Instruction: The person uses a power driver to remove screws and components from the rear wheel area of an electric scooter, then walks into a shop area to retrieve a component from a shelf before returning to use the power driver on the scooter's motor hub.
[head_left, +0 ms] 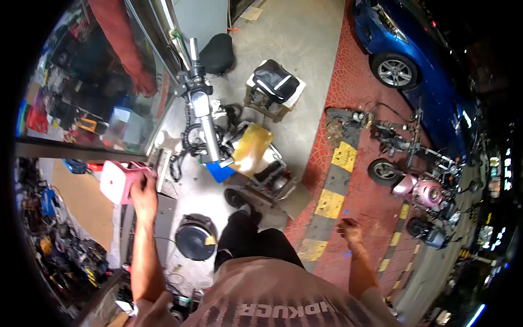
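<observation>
On the left, my left hand (144, 192) is closed on the side of a pink plastic box (116, 183) with rounded corners and a small dark spot on its face. The box is above the cluttered bench beside the glass. What it contains cannot be seen. Out to the right, my right hand (350, 231) hangs over the red paving, its fingers loosely bent and apart, with nothing visible in them. Ahead of my feet stands a partly dismantled machine with a handlebar (207, 128) and a yellowish panel (252, 148).
A round black-lidded container (195, 241) sits on the floor near my left leg. Farther off are a black bag (275, 80) on a stand and a black seat (217, 53). Right of the striped kerb (330, 203) are a pink motorcycle (425, 192) and a blue car (436, 87).
</observation>
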Demonstrator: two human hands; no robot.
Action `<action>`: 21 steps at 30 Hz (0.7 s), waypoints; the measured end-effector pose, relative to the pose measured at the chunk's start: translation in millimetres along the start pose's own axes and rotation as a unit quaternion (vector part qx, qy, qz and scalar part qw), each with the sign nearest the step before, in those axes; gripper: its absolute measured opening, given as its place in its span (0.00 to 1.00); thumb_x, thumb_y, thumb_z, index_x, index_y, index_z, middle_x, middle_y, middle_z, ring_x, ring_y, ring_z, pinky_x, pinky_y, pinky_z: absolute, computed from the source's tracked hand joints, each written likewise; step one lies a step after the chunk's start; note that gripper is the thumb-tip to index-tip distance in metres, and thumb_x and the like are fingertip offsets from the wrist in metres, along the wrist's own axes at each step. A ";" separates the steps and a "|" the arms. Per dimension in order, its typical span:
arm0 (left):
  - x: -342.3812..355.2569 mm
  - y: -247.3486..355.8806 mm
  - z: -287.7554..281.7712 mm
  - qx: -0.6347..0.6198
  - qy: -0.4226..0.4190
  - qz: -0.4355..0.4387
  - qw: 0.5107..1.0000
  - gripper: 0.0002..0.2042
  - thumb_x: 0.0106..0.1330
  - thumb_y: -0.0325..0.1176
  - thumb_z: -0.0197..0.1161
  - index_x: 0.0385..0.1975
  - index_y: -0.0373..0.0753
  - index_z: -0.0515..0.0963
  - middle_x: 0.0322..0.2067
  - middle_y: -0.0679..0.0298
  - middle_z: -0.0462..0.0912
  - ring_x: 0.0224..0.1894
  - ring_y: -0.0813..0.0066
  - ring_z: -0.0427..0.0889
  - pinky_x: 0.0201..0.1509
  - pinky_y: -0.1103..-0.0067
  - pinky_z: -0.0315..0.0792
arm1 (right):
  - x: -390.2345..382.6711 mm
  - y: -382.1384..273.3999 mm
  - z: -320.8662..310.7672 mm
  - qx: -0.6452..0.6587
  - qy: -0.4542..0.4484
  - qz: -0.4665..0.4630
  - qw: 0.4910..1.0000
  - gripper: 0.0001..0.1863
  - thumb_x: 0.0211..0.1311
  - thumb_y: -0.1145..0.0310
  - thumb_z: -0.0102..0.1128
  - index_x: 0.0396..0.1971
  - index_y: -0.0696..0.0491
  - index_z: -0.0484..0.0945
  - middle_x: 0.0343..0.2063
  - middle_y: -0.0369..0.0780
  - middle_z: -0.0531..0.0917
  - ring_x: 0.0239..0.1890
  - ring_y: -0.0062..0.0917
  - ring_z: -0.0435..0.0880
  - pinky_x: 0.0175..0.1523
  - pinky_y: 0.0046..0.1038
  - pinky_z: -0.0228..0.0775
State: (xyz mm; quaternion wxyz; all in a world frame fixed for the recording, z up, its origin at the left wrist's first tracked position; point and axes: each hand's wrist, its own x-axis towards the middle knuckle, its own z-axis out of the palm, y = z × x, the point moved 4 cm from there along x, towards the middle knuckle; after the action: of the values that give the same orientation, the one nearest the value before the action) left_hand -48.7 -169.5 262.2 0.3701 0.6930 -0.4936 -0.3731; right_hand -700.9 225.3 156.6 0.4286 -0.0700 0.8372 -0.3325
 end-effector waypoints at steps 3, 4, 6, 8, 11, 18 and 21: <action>39.6 106.0 57.1 -0.065 -0.022 0.124 0.990 0.08 0.78 0.32 0.62 0.38 0.33 0.79 0.30 0.73 0.75 0.34 0.84 0.69 0.38 0.82 0.66 | -63.6 -135.4 56.9 -0.332 -0.066 -0.213 0.917 0.13 0.68 0.72 0.66 0.50 0.56 0.85 0.38 0.41 0.90 0.40 0.24 0.89 0.49 0.28 0.81; 48.0 141.9 78.5 -0.066 -0.021 0.158 0.985 0.08 0.77 0.32 0.63 0.38 0.33 0.80 0.29 0.72 0.74 0.34 0.85 0.69 0.37 0.82 0.66 | -71.3 -157.5 59.2 -0.332 -0.075 -0.205 0.918 0.13 0.67 0.71 0.67 0.51 0.55 0.85 0.38 0.41 0.90 0.41 0.25 0.90 0.49 0.29 0.81; 63.9 196.3 114.8 -0.047 -0.001 0.243 0.969 0.07 0.75 0.32 0.65 0.38 0.35 0.81 0.27 0.69 0.74 0.32 0.83 0.70 0.37 0.80 0.68 | -62.4 -171.2 54.8 -0.291 -0.069 -0.187 0.936 0.14 0.67 0.68 0.69 0.51 0.54 0.85 0.39 0.42 0.91 0.41 0.27 0.90 0.50 0.30 0.81; 78.9 234.5 141.5 0.000 0.038 0.314 0.949 0.06 0.72 0.32 0.67 0.37 0.36 0.81 0.27 0.64 0.77 0.30 0.77 0.75 0.37 0.78 0.71 | -42.3 -174.7 38.8 -0.221 -0.035 -0.162 0.961 0.16 0.66 0.65 0.71 0.51 0.53 0.85 0.40 0.43 0.91 0.41 0.28 0.90 0.50 0.31 0.81; 106.6 258.1 175.0 0.070 0.079 0.307 0.946 0.07 0.69 0.34 0.67 0.41 0.39 0.83 0.35 0.59 0.82 0.35 0.63 0.82 0.43 0.70 0.76 | -23.9 -193.9 30.3 -0.366 -0.006 -0.179 0.913 0.18 0.66 0.61 0.71 0.50 0.56 0.84 0.39 0.45 0.91 0.42 0.30 0.91 0.51 0.32 0.82; 160.6 216.6 215.5 0.133 0.231 0.273 0.924 0.15 0.71 0.35 0.66 0.55 0.40 0.81 0.48 0.54 0.84 0.48 0.56 0.85 0.54 0.66 0.78 | 100.6 -222.2 51.5 -0.380 -0.133 -0.177 0.898 0.21 0.67 0.59 0.70 0.52 0.58 0.83 0.43 0.48 0.90 0.45 0.35 0.91 0.54 0.33 0.81; 167.2 206.7 213.1 0.142 0.248 0.243 0.927 0.17 0.72 0.35 0.67 0.58 0.39 0.80 0.50 0.53 0.83 0.48 0.60 0.85 0.53 0.67 0.78 | 178.0 -240.8 89.7 -0.401 -0.207 -0.184 0.873 0.19 0.68 0.60 0.70 0.50 0.59 0.83 0.42 0.48 0.90 0.45 0.35 0.91 0.52 0.32 0.81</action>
State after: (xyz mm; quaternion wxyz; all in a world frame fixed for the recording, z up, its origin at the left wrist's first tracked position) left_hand -281.9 -410.3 323.5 0.4575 0.6674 -0.5874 -0.0142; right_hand -783.6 -76.0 148.7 0.4584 -0.4558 0.7627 -0.0186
